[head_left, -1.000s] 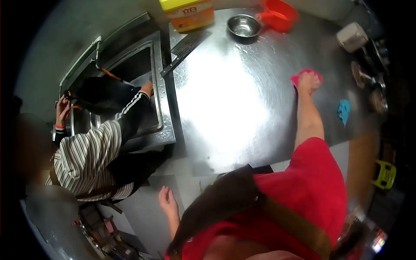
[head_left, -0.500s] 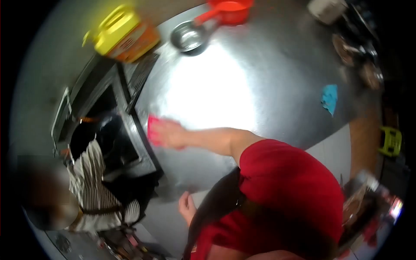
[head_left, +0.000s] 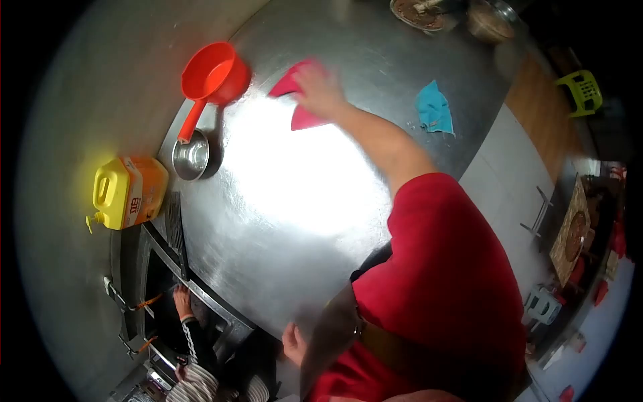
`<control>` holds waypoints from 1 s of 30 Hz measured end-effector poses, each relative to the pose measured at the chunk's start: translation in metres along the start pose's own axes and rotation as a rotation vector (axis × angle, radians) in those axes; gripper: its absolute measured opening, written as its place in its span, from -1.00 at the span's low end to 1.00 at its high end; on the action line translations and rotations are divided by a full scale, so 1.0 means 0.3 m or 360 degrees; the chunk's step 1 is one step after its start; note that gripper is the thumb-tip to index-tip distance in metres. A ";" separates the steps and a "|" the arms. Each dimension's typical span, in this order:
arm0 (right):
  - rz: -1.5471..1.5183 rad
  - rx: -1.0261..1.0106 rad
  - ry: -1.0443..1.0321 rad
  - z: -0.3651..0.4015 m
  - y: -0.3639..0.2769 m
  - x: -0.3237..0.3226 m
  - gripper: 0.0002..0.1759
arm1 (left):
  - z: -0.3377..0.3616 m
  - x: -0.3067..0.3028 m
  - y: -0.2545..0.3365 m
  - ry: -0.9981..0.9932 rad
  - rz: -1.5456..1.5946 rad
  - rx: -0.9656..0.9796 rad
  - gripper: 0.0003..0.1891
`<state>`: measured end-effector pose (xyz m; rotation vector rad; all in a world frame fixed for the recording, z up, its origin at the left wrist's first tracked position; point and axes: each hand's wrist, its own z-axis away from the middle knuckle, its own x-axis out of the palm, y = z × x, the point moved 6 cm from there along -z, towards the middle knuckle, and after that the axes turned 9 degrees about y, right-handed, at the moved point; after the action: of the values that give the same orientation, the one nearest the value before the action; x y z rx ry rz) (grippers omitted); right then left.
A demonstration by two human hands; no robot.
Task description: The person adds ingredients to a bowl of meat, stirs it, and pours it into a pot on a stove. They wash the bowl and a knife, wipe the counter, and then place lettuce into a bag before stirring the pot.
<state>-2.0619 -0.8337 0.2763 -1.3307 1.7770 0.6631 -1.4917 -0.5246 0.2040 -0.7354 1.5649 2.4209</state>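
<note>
My right hand (head_left: pixel 323 94) is stretched across the steel counter (head_left: pixel 268 281) and presses on a pinkish-red cloth (head_left: pixel 309 119), whose corners spread out on both sides of the palm. The hand is slightly smeared by motion. Low in the view, beside the counter's near edge and my apron, my left hand (head_left: pixel 293 344) hangs with its fingers curled in; I see nothing in it, and part of it is hidden. To the right of my right arm a crumpled blue cloth (head_left: pixel 435 109) lies on the counter.
A red dipper (head_left: pixel 216 75), a steel bowl (head_left: pixel 191 155) and a yellow jug (head_left: pixel 128 194) line the left side. At lower left a co-worker's hand (head_left: pixel 182 301) reaches over the dark sunken unit. Pans (head_left: pixel 418 13) with brown contents stand at the far right.
My right hand has swept the red cloth from the counter's left edge to its far side. The view has turned rightward. The co-worker's hand now shows over the sunken unit.
</note>
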 end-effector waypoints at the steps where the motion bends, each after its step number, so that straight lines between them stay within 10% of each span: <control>1: 0.0064 0.0189 0.0107 0.030 0.068 -0.053 -0.34 | 0.001 0.000 0.013 -0.0013 -0.0003 -0.0001 -0.74; 8: -0.1050 -0.0155 -0.0598 0.659 -0.238 -0.143 -0.15 | -0.020 0.240 0.202 -0.0225 0.0120 0.0193 -0.61; 13: -0.1195 -0.0660 -0.0851 0.923 -0.430 -0.401 -0.31 | 0.113 0.460 0.530 -0.0472 -0.0376 0.1475 -0.37; 15: -0.0986 -0.0400 -0.0137 0.823 -0.231 -0.396 -0.42 | 0.133 0.581 0.489 -0.0643 -0.0632 0.1784 -0.33; 20: 0.0013 0.0916 -0.0366 0.600 0.517 -0.262 -0.18 | 0.035 0.694 0.377 -0.0417 -0.1229 0.1943 -0.33; 27: -0.0427 -0.0520 -0.0534 0.749 -0.072 -0.175 -0.19 | -0.376 0.481 0.270 0.0251 -0.1244 0.1354 -0.33; 30: -0.1075 -0.0709 -0.0798 0.879 -0.270 -0.224 -0.12 | -0.170 0.416 0.324 0.0581 -0.0927 0.1516 -0.29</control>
<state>-1.9009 -0.6146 0.1943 -1.7394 0.7275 0.9210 -1.6219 -0.6279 0.2050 -1.1903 1.9719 0.9871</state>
